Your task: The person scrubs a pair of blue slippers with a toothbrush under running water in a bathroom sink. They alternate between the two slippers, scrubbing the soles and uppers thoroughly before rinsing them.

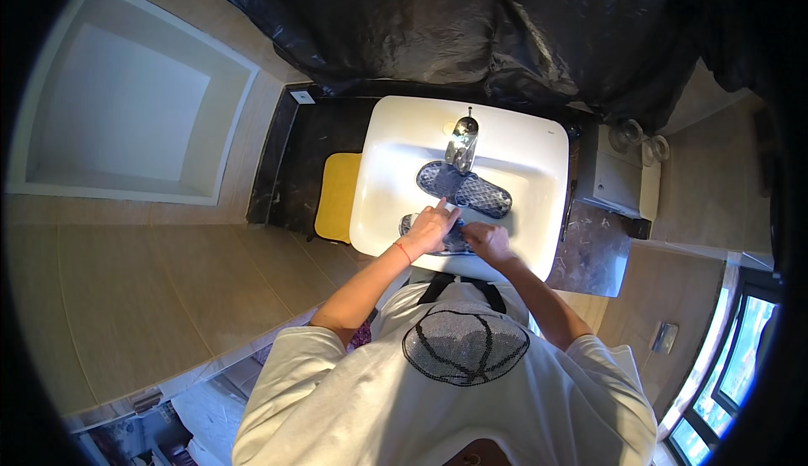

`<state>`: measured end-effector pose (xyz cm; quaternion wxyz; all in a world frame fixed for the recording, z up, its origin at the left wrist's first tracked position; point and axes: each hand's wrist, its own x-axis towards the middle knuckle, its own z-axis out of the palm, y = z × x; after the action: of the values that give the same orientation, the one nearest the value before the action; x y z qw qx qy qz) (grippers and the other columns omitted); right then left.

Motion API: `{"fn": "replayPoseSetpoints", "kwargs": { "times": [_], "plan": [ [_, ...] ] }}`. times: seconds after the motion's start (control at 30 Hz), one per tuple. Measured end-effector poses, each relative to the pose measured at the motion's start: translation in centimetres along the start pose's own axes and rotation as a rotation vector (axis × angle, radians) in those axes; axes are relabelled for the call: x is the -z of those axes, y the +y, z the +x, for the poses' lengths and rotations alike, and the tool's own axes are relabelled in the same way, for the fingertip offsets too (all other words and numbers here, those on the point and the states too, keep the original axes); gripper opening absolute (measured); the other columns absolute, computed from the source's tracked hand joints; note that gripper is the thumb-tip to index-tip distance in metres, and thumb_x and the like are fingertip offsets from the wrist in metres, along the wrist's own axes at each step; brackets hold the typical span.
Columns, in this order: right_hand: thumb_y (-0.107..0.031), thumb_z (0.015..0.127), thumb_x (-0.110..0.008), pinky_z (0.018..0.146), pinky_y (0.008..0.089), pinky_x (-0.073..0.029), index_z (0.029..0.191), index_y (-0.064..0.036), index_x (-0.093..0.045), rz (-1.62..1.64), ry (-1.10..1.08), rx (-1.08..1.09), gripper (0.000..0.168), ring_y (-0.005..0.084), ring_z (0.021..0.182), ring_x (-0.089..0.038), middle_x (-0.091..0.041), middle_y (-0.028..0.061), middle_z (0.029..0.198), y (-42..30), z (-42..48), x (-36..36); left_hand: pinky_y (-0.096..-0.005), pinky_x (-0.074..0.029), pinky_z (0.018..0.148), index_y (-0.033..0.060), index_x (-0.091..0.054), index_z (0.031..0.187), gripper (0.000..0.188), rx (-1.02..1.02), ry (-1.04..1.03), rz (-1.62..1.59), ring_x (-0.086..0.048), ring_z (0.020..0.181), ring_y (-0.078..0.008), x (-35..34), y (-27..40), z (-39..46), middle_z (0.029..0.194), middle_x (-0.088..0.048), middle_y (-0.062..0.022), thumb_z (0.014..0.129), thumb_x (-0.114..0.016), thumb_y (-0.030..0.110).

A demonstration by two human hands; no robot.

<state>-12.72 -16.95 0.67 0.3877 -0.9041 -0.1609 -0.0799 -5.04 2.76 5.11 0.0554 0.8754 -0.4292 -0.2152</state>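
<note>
Two dark patterned slide sandals lie in a white ceramic sink. The farther sandal (485, 195) lies crosswise below the chrome faucet (464, 141), untouched by either hand. Over the nearer sandal (456, 243), close to the sink's front edge, are both of my hands, which cover much of it. My left hand (432, 227), with a red string at the wrist, rests on its left part with the fingers extended. My right hand (489, 241) is curled at its right part. Whether the right fingers pinch the sandal or something small cannot be made out.
A yellow cloth (338, 198) lies left of the sink (550, 182) on the dark stone counter (315, 131). To the right stand a grey box-like holder (609, 172) and glass-like round items (626, 133). Black plastic sheeting (429, 24) hangs behind.
</note>
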Motion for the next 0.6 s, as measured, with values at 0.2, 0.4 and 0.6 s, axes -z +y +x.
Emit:
{"fn": "replayPoseSetpoints", "kwargs": {
  "times": [0.2, 0.4, 0.6],
  "plan": [
    [-0.012, 0.081, -0.070, 0.063, 0.0401, -0.055, 0.095, -0.010, -0.072, -0.018, -0.046, -0.040, 0.014, 0.0286, 0.075, -0.069, -0.071, 0.0079, 0.087, 1.8, -2.0, 2.2, -0.0474, -0.046, 0.098, -0.0032, -0.034, 0.142, 0.098, -0.052, 0.050, 0.109, -0.047, 0.129, -0.0440, -0.9, 1.2, 0.5, 0.133, -0.053, -0.0213, 0.061, -0.084, 0.020],
    [-0.014, 0.081, -0.070, 0.063, 0.0396, -0.050, 0.087, -0.011, -0.066, -0.137, 0.003, -0.078, 0.008, 0.0259, 0.068, -0.067, -0.068, 0.0073, 0.078, 1.2, -0.2, 2.3, -0.0401, -0.043, 0.106, -0.0043, -0.046, 0.120, 0.061, -0.095, 0.022, 0.215, -0.064, 0.102, -0.0328, 1.8, 2.8, 2.4, 0.098, -0.065, -0.0137, 0.066, -0.072, 0.007],
    [-0.016, 0.078, -0.075, 0.064, 0.0347, -0.043, 0.091, -0.010, -0.065, -0.280, 0.143, -0.009, 0.018, 0.0211, 0.064, -0.064, -0.068, 0.0044, 0.074, 0.6, 0.1, 4.8, -0.0392, -0.036, 0.114, -0.0036, -0.048, 0.121, 0.064, -0.089, 0.219, 0.012, -0.065, 0.094, -0.0326, 1.6, 1.3, 2.6, 0.093, -0.063, -0.0147, 0.062, -0.071, 0.000]
  ]
}}
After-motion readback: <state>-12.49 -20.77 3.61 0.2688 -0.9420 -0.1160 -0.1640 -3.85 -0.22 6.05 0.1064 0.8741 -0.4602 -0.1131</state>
